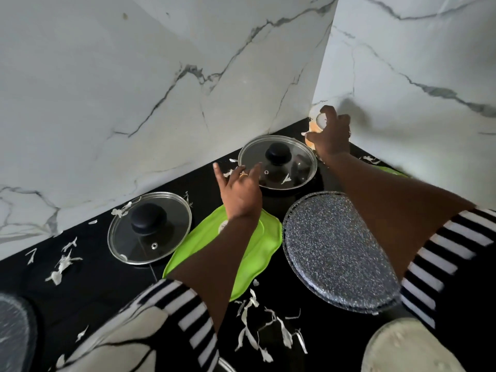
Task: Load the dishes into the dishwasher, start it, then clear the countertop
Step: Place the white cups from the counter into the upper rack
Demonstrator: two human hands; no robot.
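Black tabletop (94, 285): carries lidded pot (298, 170), loose glass lid (150, 228), green plate (249, 253), speckled pan (338, 253), pale scraps (57, 276).
Left hand (241, 189): fingers loosely spread, just beside the pot.
Right hand (331, 138): gripping pale item (313, 128) in the wall corner.

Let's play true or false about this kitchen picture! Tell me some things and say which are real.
1. The right hand grips a pale round thing in the corner of the walls. True.
2. The green plate sits on top of the pot. False: it lies flat on the black countertop.
3. The lid on the pot and the lid on the counter both have black knobs. True.
4. The left hand grips the pot lid's knob. False: its fingers are open near the lid's rim, away from the knob.
5. White scraps lie scattered on the countertop. True.
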